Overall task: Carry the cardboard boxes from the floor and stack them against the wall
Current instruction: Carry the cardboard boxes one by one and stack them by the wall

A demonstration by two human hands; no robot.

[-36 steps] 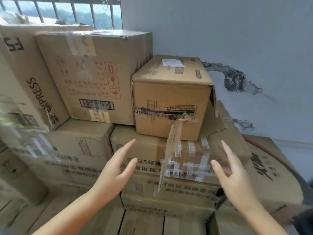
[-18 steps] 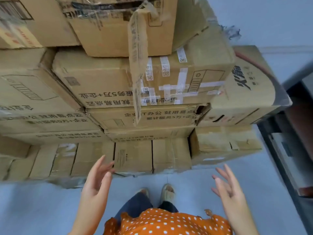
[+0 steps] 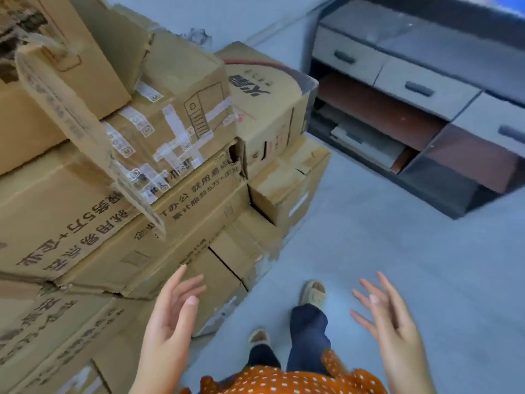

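Cardboard boxes fill the left half of the view, where half a second ago they spanned its whole width; the stack now runs slantwise, and a low cabinet has come into sight at the far right. Stack stands on the pale floor against the far wall, several tiers high; exact box count cannot be told, as the left edge cuts off. Surfaces are brown corrugated board, creased and dented, one face patched with crossed strips of white tape. One loose cardboard strip hangs slantwise down the front. Left hand, previously over bare floor, now sits near the lowest boxes, fingers straight and slightly spread, holding nothing; contact with the board cannot be told. Two beige sandals show, one foot forward. Right hand is over the floor, fingers spread, empty. Cabinet has three grey drawer fronts visible, with dark handles.
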